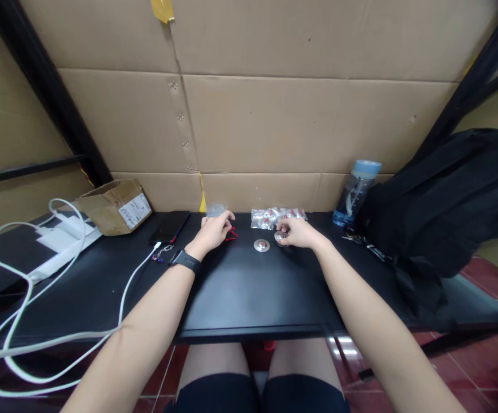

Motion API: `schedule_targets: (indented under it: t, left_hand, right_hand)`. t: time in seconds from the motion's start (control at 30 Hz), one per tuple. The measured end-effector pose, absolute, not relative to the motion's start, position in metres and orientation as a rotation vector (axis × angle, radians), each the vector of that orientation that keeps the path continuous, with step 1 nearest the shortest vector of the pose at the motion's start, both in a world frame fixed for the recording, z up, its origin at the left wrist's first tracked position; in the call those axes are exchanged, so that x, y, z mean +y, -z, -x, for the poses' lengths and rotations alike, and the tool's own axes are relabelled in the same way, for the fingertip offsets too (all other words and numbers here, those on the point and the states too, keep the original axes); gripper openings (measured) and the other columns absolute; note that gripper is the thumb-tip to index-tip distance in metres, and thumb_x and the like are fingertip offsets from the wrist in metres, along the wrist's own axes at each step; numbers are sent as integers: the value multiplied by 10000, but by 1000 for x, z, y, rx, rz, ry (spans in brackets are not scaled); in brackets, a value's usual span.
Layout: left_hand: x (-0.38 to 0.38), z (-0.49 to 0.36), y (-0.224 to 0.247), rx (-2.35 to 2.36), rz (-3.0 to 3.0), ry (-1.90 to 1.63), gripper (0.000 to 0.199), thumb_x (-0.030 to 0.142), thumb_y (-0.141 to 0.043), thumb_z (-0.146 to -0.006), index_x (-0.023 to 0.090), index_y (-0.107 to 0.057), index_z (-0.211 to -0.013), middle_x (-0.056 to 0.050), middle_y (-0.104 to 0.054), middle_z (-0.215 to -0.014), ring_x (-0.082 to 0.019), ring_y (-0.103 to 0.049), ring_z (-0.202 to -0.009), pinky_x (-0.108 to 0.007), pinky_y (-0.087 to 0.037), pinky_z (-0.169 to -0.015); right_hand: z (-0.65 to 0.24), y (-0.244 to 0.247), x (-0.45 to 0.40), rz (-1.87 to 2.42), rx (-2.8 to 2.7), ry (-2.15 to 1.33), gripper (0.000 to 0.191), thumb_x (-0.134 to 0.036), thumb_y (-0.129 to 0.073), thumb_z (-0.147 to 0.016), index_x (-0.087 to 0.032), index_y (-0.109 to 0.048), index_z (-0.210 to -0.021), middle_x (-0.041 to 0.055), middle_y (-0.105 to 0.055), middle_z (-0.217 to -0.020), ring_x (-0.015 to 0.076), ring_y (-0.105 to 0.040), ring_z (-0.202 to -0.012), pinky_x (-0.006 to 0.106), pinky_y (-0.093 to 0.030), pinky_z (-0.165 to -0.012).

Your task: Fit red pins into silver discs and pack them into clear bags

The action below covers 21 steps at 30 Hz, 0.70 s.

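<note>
My right hand (297, 233) pinches a round, shiny silver metal disc (280, 237) at its edge, just above or on the black table. A second silver disc with a red centre (261, 245) lies flat on the table, to the left of that hand. My left hand (215, 230), with a dark watch on its wrist, hovers over the table with loosely curled fingers held apart; I see nothing in them. Beside its fingertips lies a thin red cord (232, 234), partly hidden. Clear plastic packets (266, 219) holding silver and red pieces lie behind the discs.
A clear plastic piece (217, 210) sits by the cardboard wall. To the left are an open cardboard box (113, 209), a dark phone-like slab (169, 228), a keyring (162, 252) and white cables (124, 292). A water bottle (356, 192) and black backpack (447, 201) stand right.
</note>
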State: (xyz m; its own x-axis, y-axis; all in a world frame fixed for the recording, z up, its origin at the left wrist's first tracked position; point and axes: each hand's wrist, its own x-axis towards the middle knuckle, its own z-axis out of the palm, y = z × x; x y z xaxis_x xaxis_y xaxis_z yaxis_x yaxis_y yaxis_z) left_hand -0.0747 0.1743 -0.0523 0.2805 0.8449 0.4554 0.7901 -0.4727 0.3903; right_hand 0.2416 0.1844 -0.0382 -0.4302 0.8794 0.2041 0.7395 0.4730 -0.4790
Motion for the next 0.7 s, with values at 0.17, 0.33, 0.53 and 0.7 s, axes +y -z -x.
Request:
schedule_targets:
  t: [0.17,0.33,0.53,0.7]
  left_hand:
    - [159,51,36,1163,-2298,-1154,242,240,-549,-920,242,-535,-1162,-28,-691,-905,-166,-690,-781,-315,-538,-783]
    - [143,24,29,1039,-2161,-1317,239,250,-675,-869,225,-586,-1090,-44,-725,-912,-192,-722,-871,-341,-571,-840]
    - [135,11,27,1091,-2091,-1373,186,248,-639,-911,229,-562,-1079,-36,-732,-919,-192,-723,-894,-303,-549,-780]
    - [132,11,23,1129,-2261,-1385,227,201,-553,-946,236,-505,-1165,-41,-717,-987,-192,-709,-957,-311,-520,-839]
  right_hand:
    - [-232,34,180,1082,-2121,-603,350,-203,-785,-678,-201,-718,-1022,29,-734,-987,150,-667,-737,273,-527,-698]
    - [-215,35,175,819,-1916,-743,390,-279,-787,-698,-215,-690,-1071,74,-716,-1139,203,-685,-916,284,-557,-672]
    - [-194,34,160,650,-1755,-933,454,-291,-822,-684,-216,-660,-1102,83,-688,-1151,214,-697,-958,317,-597,-747]
    - [-183,32,151,633,-1722,-946,491,-324,-846,-665,-223,-649,-1104,85,-691,-1156,244,-693,-1038,336,-610,-783]
